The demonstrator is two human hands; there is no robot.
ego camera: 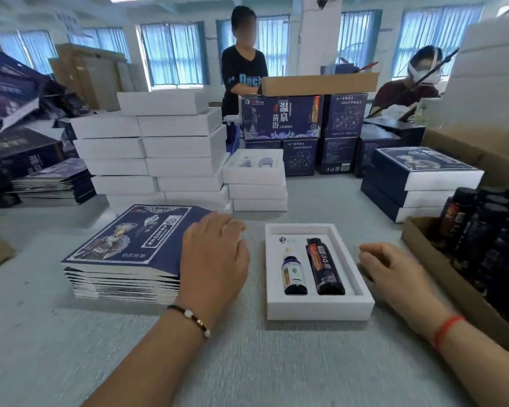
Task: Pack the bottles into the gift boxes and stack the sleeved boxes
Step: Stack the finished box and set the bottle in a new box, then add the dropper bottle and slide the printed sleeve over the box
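Flat sleeves [130, 251]: a stack of folded navy printed sleeves is lying on the grey table [247, 362] at the left, its top face showing a figure in white line work.
Left hand [215, 259]: it is resting palm down over the right edge of the sleeve stack, fingers relaxed and spread, gripping nothing (a beaded bracelet is sitting on the wrist).
White boxes [159, 154]: plain white boxes are standing piled in several columns behind the sleeves, near the middle of the table.
Gift box [318, 306]: the open white tray is lying between the two hands, just right of the left hand.
Small bottle [294, 277]: it is lying in the left slot of the tray's insert, cap pointing away from the wearer.
Dark bottle [325, 265]: it is lying in the right slot, beside the small one.
Right hand [394, 271]: it is hovering just beside the tray's right wall, fingers loosely curled and holding nothing (a red string is circling the wrist).
Sleeved boxes [417, 183]: three finished navy-sleeved boxes are sitting stacked at the far right of the table.
Bottle carton [441, 277]: a brown cardboard tray at the right edge is holding rows of upright dark bottles.
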